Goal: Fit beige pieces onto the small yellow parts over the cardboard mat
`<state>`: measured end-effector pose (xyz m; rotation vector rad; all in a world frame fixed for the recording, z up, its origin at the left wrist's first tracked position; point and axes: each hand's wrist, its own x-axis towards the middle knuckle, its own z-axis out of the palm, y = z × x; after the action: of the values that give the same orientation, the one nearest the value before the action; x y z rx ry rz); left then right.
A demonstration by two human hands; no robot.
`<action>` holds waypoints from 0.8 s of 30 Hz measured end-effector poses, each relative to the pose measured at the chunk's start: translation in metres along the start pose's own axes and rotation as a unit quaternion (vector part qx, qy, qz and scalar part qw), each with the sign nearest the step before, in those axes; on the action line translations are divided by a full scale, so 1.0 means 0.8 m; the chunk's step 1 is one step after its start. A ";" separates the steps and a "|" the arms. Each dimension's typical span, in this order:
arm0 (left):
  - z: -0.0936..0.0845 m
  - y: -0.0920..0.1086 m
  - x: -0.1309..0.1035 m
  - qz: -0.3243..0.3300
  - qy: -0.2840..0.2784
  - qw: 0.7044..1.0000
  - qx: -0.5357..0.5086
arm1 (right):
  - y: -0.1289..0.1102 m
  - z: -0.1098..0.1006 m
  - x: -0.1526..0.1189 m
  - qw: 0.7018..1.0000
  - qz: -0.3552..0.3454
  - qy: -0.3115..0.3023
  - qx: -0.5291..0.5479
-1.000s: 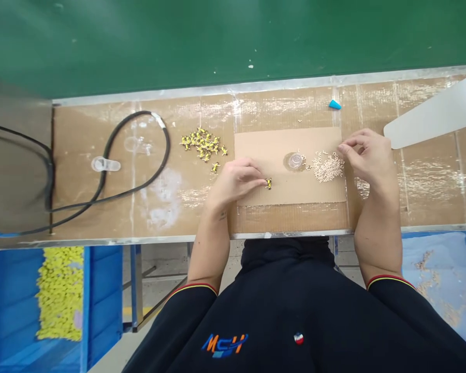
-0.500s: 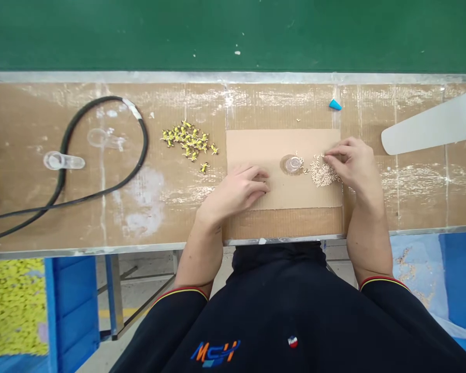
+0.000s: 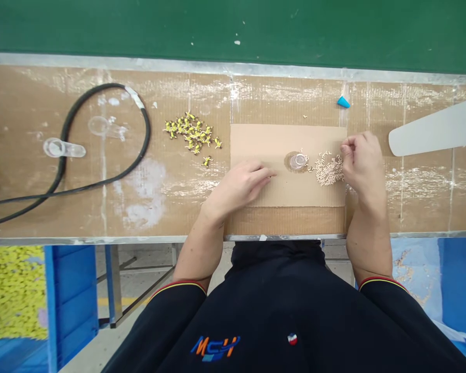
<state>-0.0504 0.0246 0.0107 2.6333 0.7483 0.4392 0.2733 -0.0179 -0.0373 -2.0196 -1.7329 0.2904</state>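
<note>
My left hand (image 3: 244, 185) rests over the left part of a flat cardboard sheet (image 3: 256, 140), thumb and fingertips together. Whatever they may pinch is too small to make out. At the sheet's right edge is my right hand (image 3: 363, 163), its fingers curled into a pinch; any piece between them is hidden. Just left of it lies a pile of tiny cream-coloured pieces (image 3: 328, 170). Between the hands stands a small clear round cup (image 3: 297, 161), with a few cream pieces beside its rim.
Small yellow-and-black figures (image 3: 192, 133) lie in a cluster left of the sheet. Farther left are a black cable loop (image 3: 66, 134) and clear plastic parts (image 3: 64, 148). A blue cap (image 3: 343, 102) and a white tapered panel (image 3: 431, 129) are at right. Blue bins (image 3: 72, 300) stand below.
My left fingers have closed together and reached slightly right. My right hand has drawn a little to the right, off the pile's edge. The whole view has shifted slightly.
</note>
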 end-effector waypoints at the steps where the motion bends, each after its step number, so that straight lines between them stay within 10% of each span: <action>1: -0.001 0.001 0.001 0.001 0.010 1.000 -0.002 | 0.003 0.000 0.000 1.000 0.000 0.012 0.013; 14: -0.004 0.005 0.008 -0.009 0.043 0.998 -0.032 | -0.028 0.004 0.000 0.990 0.011 -0.092 -0.109; 24: -0.006 0.010 0.004 -0.027 0.078 0.994 -0.070 | 0.002 0.001 0.003 0.999 -0.002 0.008 -0.052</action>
<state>-0.0462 0.0217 0.0191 2.4649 0.8030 0.6630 0.2750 -0.0156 -0.0384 -2.0848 -1.7758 0.1847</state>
